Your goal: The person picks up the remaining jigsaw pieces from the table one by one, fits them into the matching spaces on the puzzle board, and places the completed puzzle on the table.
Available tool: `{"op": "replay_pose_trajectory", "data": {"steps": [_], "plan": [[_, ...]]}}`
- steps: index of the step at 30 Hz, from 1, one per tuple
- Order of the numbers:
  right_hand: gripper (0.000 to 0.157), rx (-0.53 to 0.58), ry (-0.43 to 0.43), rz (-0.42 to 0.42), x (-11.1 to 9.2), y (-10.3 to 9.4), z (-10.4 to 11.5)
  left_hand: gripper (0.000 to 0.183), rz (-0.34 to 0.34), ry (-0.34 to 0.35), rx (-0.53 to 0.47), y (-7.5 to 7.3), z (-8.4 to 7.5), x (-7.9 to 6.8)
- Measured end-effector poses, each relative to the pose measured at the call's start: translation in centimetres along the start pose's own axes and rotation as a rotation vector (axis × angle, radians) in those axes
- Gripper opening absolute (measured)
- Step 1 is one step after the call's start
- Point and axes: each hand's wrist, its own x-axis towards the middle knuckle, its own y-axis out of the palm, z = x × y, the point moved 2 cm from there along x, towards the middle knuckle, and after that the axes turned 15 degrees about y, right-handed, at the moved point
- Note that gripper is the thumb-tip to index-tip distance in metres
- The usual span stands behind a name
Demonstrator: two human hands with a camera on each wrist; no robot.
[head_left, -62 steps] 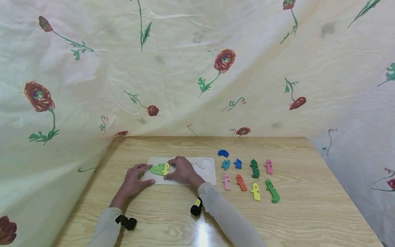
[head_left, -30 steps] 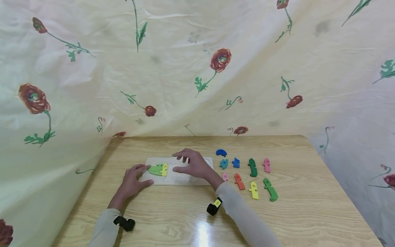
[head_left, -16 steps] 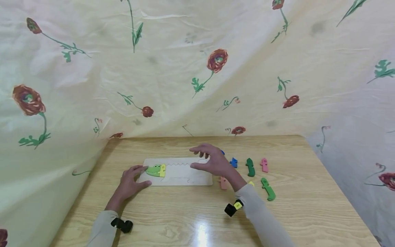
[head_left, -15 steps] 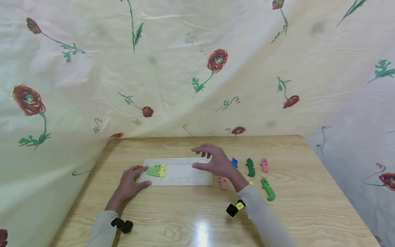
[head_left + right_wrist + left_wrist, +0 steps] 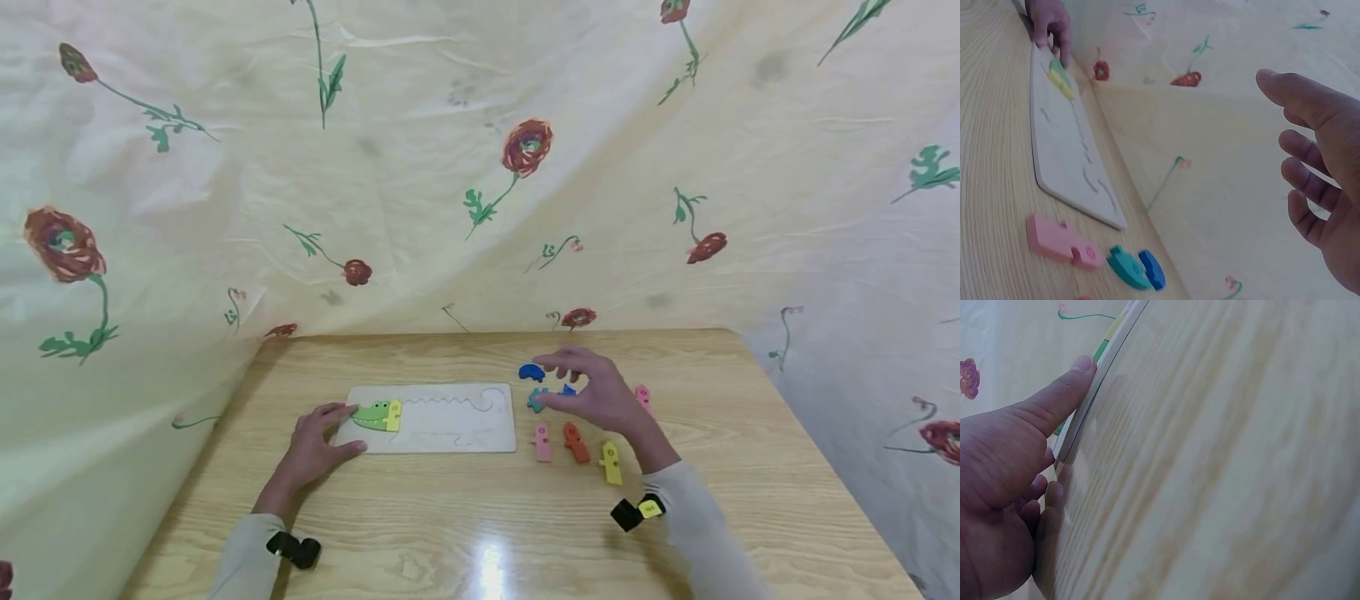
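A pale puzzle board (image 5: 457,425) lies on the table with a green crocodile-head piece (image 5: 371,415) and a yellow piece (image 5: 393,416) fitted at its left end. My left hand (image 5: 318,446) holds that end, thumb at the front edge and fingertips by the crocodile head. In the left wrist view its thumb (image 5: 1063,394) presses along the board's edge. My right hand (image 5: 596,392) hovers, fingers spread and nothing in them, over the loose pieces. Near its fingertips are a dark blue piece (image 5: 531,372) and a teal piece (image 5: 536,400); another blue piece (image 5: 568,390) is partly covered.
In front of the right hand lie a pink piece (image 5: 542,443), a red piece (image 5: 576,443) and a yellow numbered piece (image 5: 611,463). Another pink piece (image 5: 643,396) shows behind the wrist. The right hand and forearm hide the green pieces. A flowered cloth (image 5: 420,208) hangs behind the table.
My right hand let go of the yellow piece on the board and moved right, over the loose pieces. The left hand has stayed at the board's left end.
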Motion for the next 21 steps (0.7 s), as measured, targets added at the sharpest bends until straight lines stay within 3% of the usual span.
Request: {"op": "replay_pose_trajectory", "data": {"steps": [21], "plan": [[0.044,-0.132,0.157,-0.074,-5.3,-6.1,-5.9,0.080,0.012,-0.018,-0.008,-0.1,-0.3,0.1]]}}
